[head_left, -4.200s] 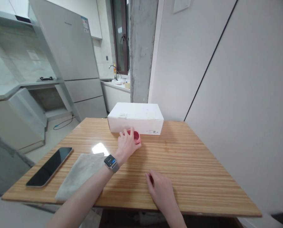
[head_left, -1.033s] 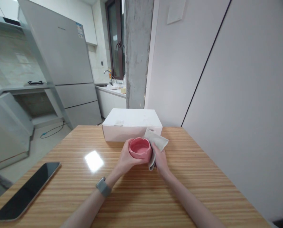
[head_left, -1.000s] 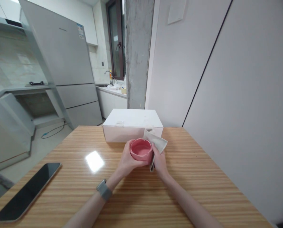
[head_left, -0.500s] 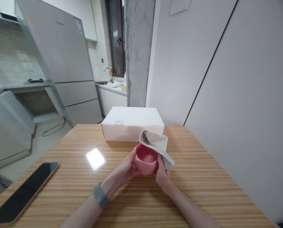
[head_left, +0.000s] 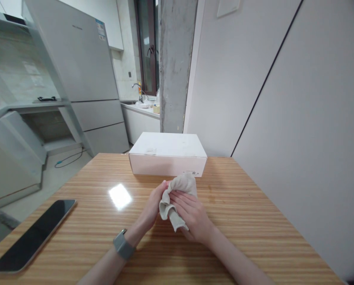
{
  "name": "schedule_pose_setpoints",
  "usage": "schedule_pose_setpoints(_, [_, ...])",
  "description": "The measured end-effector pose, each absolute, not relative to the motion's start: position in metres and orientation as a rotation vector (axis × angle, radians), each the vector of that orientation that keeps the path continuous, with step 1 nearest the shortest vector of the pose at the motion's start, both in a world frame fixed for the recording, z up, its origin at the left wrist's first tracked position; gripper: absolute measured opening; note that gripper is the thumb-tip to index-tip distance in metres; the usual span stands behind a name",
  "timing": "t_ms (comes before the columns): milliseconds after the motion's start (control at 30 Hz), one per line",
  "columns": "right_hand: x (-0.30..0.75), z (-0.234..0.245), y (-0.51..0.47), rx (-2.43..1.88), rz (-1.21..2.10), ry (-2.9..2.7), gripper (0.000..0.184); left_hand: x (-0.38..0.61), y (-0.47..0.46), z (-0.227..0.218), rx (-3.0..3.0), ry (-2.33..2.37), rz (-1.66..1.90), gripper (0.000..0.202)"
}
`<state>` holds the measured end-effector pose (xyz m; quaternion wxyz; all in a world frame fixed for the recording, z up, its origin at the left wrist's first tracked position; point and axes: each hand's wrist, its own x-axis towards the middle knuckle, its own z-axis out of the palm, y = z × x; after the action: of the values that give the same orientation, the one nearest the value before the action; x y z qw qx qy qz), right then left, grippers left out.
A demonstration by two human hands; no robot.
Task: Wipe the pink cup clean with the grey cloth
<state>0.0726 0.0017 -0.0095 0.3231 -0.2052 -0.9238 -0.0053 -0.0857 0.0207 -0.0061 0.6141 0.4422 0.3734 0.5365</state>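
Note:
A light beige cloth [head_left: 183, 184] is draped in folds over the pink bowl [head_left: 168, 183], which it hides almost wholly; only a sliver of pink shows by my left thumb. My left hand [head_left: 154, 204] grips the bowl from its left side, a grey watch band on the wrist. Against the cloth, my right hand [head_left: 193, 215] presses with its fingers together, pushing the fabric onto the bowl. A loose corner of cloth hangs below the fingers. Both hands are above the wooden table, near the front of the white box.
The closed white box [head_left: 168, 162] stands at the table's far edge. A dark phone [head_left: 34, 235] lies at the left of the wooden table [head_left: 239, 245]. A pale wall rises along the right side. Beyond are a fridge [head_left: 73, 59] and a sink counter [head_left: 143, 118].
My right hand has moved left and over the bowl, bringing the cloth across its opening. The pink bowl, plainly visible before, is now nearly covered. My left hand keeps its hold.

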Motion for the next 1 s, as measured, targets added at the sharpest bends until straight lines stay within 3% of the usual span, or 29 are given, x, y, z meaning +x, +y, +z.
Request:
schedule_pose_setpoints(133, [0.073, -0.012, 0.011, -0.657, 0.013, -2.334, 0.039, -0.079, 0.015, -0.011, 1.168, 1.084, 1.342, 0.035])
schedule_pose_setpoints(233, [0.076, -0.011, 0.016, -0.688, 0.075, -2.301, 0.038, -0.074, 0.011, -0.017, 1.158, 1.099, 1.387, 0.029])
schedule_pose_setpoints(400, [0.079, -0.012, 0.018, -0.728, 0.122, -2.186, 0.042, -0.066, 0.002, -0.019, 1.020, 0.886, 1.426, 0.025])
schedule_pose_setpoints(533, [0.079, -0.016, 0.017, -0.739, -0.022, -2.164, 0.042, -0.063, 0.001, -0.014, 0.805, 0.633, 1.376, 0.026])
schedule_pose_setpoints(733, [0.069, -0.014, 0.005, -0.504, -0.305, -2.348, 0.042, -0.083, 0.013, 0.001, 0.843, 0.765, 1.166, 0.052])
schedule_pose_setpoints(867, [0.065, -0.012, 0.003, -0.433, -0.305, -2.365, 0.035, -0.099, 0.017, 0.006, 1.066, 0.894, 1.127, 0.037])
schedule_pose_setpoints(1000, [0.070, -0.018, 0.011, -0.417, -0.169, -2.321, 0.044, -0.103, 0.018, 0.007, 1.177, 0.924, 1.092, 0.032])
